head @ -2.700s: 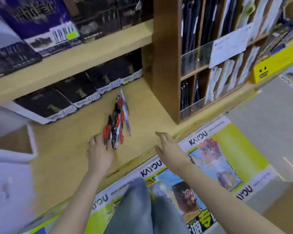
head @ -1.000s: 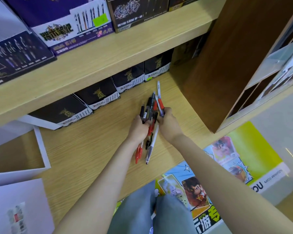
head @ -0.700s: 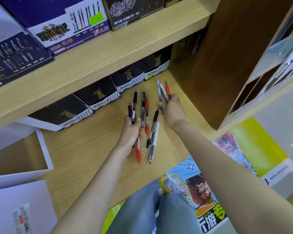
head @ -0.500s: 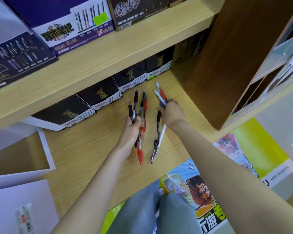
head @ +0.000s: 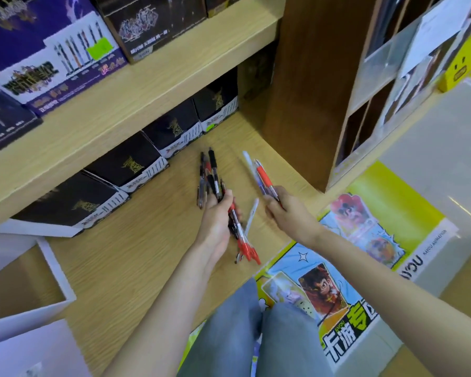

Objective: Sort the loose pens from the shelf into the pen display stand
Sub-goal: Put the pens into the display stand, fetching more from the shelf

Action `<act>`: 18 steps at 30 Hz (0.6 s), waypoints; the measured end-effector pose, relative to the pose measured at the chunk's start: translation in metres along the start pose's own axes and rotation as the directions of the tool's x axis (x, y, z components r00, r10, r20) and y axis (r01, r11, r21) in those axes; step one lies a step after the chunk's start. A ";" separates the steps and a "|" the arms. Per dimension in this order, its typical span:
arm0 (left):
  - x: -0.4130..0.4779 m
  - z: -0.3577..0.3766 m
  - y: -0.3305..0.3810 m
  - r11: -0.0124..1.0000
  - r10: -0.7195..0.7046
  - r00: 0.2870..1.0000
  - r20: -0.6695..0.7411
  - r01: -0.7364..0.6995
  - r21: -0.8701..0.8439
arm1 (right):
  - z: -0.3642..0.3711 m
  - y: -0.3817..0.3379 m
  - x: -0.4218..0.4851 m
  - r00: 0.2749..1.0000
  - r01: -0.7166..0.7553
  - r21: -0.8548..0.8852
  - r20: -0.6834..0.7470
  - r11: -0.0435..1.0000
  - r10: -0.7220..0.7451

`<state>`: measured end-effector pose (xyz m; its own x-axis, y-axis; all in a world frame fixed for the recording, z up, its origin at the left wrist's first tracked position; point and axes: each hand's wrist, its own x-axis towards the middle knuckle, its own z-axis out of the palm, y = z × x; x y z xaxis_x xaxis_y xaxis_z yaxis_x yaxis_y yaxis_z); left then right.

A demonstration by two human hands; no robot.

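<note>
My left hand (head: 218, 221) grips a bundle of several black and red pens (head: 212, 177) above the wooden shelf (head: 125, 254); their red ends stick out below my palm. My right hand (head: 288, 213) holds two or three pens (head: 259, 175), one red and one white with a blue part, pointing up and away. One pale pen (head: 252, 215) lies or hangs between my hands; whether a hand holds it I cannot tell. The wooden pen display stand (head: 365, 85) rises at the right, with clear-fronted compartments.
Dark boxes (head: 125, 170) line the back of the shelf, under an upper shelf (head: 136, 85) with purple and black pen boxes. A white open box (head: 46, 278) sits at the left. A colourful poster (head: 359, 257) covers the shelf front. My knees (head: 256, 330) are below.
The pens spread on the shelf have been gathered: my left hand has taken up the black and red ones, my right hand has lifted its pens off the shelf and drawn to the right.
</note>
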<state>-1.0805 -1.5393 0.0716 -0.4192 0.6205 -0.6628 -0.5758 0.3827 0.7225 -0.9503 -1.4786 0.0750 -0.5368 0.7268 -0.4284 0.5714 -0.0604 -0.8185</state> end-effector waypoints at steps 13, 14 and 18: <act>-0.052 0.093 -0.079 0.961 -0.079 0.988 0.132 0.041 0.272 | -0.002 0.058 -0.115 0.962 -0.098 0.365 -0.205 0.926 0.182; -0.059 0.100 -0.087 0.957 -0.095 0.985 0.142 0.051 0.287 | -0.004 0.064 -0.124 0.953 -0.100 0.363 -0.233 0.926 0.195; -0.085 0.129 -0.116 0.928 -0.172 0.959 0.224 0.081 0.363 | -0.014 0.095 -0.161 0.912 -0.141 0.265 -0.340 0.954 0.229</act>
<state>-0.8877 -1.5483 0.0701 -0.1458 0.6830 -0.7157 -0.3134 0.6543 0.6883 -0.8011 -1.5918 0.0710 -0.1481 0.8815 -0.4483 0.4560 -0.3414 -0.8219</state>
